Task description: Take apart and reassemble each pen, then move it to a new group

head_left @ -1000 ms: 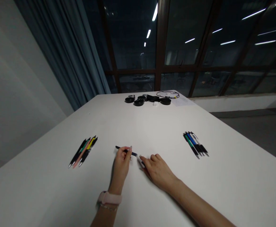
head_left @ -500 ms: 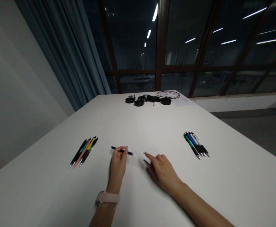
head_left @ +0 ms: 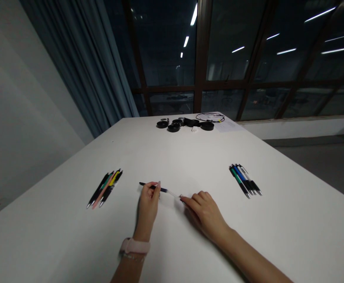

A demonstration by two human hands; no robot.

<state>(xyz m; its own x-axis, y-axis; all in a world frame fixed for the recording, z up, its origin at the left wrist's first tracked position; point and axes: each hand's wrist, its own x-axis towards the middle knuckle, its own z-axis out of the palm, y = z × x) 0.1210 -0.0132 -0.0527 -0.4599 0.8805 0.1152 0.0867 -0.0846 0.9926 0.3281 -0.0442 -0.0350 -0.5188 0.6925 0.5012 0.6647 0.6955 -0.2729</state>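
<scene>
My left hand (head_left: 148,204) pinches a black pen barrel (head_left: 163,190) that lies nearly level, its dark end poking out past the fingers on the left. My right hand (head_left: 205,212) is closed, thumb and forefinger gripping the end of a thin, pale pen refill (head_left: 173,194). The refill's other end meets the right end of the barrel, in line with it; whether it is inside cannot be made out. Both hands are low over the white table (head_left: 172,157).
Several pens (head_left: 104,190) lie side by side on the left, and another row of pens (head_left: 242,179) lies on the right. At the table's far end are black round objects (head_left: 173,127), a coiled black cable (head_left: 210,114) and a paper sheet (head_left: 227,126).
My right hand has brought the refill round from its slant into line with the barrel, and its left end now meets the barrel. My left hand has barely moved.
</scene>
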